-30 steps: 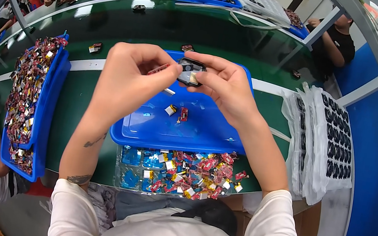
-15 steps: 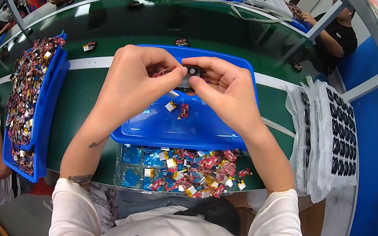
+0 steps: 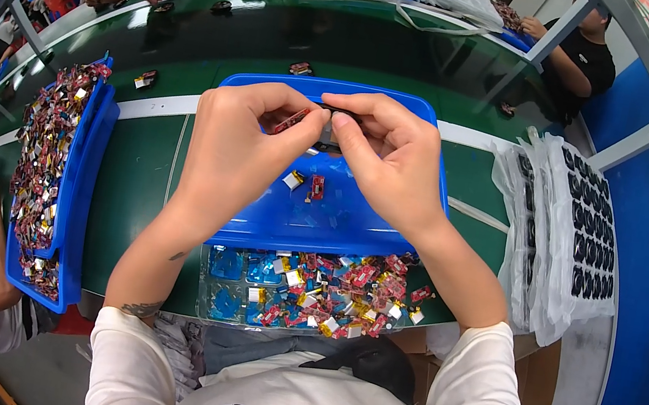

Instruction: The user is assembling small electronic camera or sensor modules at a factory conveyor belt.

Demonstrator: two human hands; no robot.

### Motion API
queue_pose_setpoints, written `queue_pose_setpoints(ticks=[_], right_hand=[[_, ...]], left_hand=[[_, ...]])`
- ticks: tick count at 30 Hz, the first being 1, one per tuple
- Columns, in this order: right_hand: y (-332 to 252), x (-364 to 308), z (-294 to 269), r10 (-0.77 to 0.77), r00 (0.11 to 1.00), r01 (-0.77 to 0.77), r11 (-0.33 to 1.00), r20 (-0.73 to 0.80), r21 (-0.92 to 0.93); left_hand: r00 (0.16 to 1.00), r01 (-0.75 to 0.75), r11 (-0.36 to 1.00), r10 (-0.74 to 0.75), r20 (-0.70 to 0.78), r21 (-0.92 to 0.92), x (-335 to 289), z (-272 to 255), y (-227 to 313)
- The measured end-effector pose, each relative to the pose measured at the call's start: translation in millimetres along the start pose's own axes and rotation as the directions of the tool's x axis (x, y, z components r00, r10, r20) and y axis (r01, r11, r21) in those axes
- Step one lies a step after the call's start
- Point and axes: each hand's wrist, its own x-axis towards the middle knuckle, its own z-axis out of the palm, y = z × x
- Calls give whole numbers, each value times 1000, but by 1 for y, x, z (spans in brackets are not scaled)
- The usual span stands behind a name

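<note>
Above the blue tray (image 3: 276, 233), my two hands meet at the fingertips around a small black plastic housing (image 3: 343, 111), mostly covered by fingers. My left hand (image 3: 239, 145) is closed, pinching the housing's left side, with a red circuit board (image 3: 293, 121) tucked in its curled fingers. My right hand (image 3: 400, 164) is closed on the housing's right side, thumb pressed against it. Under the hands, another red circuit board (image 3: 316, 188) lies in the tray beside a small silver battery cell (image 3: 293, 179) with a yellow end.
Nearest me, a clear plastic tray (image 3: 209, 286) holds heaped red boards and cells. A blue bin (image 3: 85, 197) of similar parts stands left. Stacked white trays (image 3: 558, 293) of black housings stand right. Beyond runs a green conveyor belt (image 3: 400, 61) with scattered pieces; co-workers sit around it.
The housing has tilted between my fingertips, showing more of its edge. Pieces on the belt have shifted slightly left. Across the belt, a co-worker's arm has reached down to a dark piece.
</note>
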Motion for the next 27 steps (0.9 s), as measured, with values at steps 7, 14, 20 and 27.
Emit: queue_pose_setpoints(ticks=[7, 14, 20, 27], right_hand=[[-8, 7, -10, 13, 999, -12, 1000, -40, 21], [-7, 9, -14, 31, 997, -26, 997, -72, 69], [-9, 6, -12, -40, 989, 29, 997, -145, -75], [-12, 4, -12, -98, 987, 93, 995, -129, -38]], left_hand=[[1000, -20, 994, 19, -13, -106, 1, -4, 0], [996, -30, 996, 37, 83, -89, 2, -7, 1], [936, 288, 847, -150, 319, -447, 7, -8, -2], [954, 268, 849, -168, 247, -455, 11, -3, -5]])
